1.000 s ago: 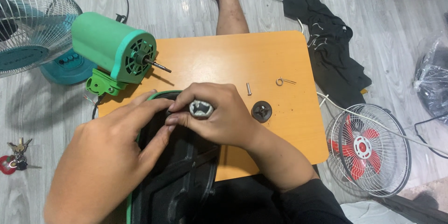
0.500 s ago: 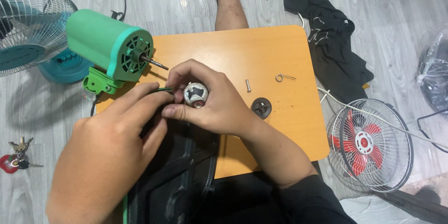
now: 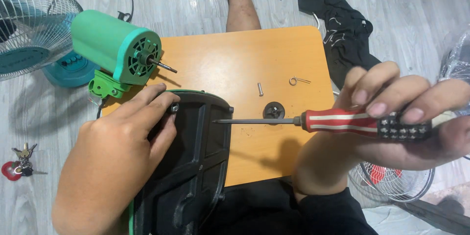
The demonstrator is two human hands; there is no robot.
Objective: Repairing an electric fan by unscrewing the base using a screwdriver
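Note:
My left hand [image 3: 115,159] rests on a black plastic fan base [image 3: 196,166] with a green rim, fingertips near a screw at its top left edge. My right hand [image 3: 396,117] grips a screwdriver [image 3: 342,121] with a red, white and black handle. The screwdriver lies level, its tip pointing left just over the base's right edge. A green fan motor housing [image 3: 115,49] with a bare shaft lies on the orange table [image 3: 235,63] behind the base.
On the table lie a small pin [image 3: 260,89], a wire clip [image 3: 297,81] and a black round knob [image 3: 274,110]. A teal fan [image 3: 29,24] stands at left, keys [image 3: 18,162] on the floor, black cloth [image 3: 338,24] at right, and a red-bladed fan guard [image 3: 391,181].
My right hand has left the base, swung out to the right, and now holds the screwdriver level. The left hand stays on the base, which now shows more.

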